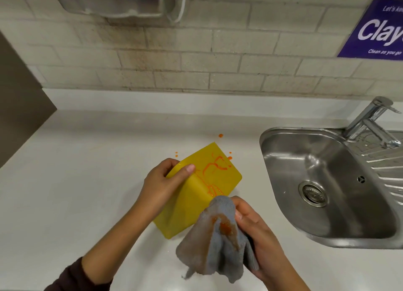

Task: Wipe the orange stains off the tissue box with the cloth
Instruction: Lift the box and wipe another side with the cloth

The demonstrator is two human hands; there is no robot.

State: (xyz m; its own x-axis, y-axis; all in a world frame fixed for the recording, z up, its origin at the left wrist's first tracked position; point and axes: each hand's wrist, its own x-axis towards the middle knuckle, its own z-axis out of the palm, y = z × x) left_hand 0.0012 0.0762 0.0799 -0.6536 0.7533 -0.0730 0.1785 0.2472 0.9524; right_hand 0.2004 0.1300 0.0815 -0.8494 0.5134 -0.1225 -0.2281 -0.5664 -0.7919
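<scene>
A yellow tissue box (192, 201) stands tilted on the white counter (87, 192), with orange streaks (212, 170) running down its upper face and along one edge. My left hand (165, 186) grips the box at its upper left corner, thumb across the top face. My right hand (255, 231) holds a bunched grey cloth (218, 242) against the box's lower right edge. The cloth carries an orange-brown stain on its outer fold.
Small orange drops (220, 135) dot the counter behind and beside the box. A steel sink (322, 181) with a chrome tap (370, 120) lies to the right. A tiled wall (196, 61) rises at the back, with a purple sign (377, 31) at upper right.
</scene>
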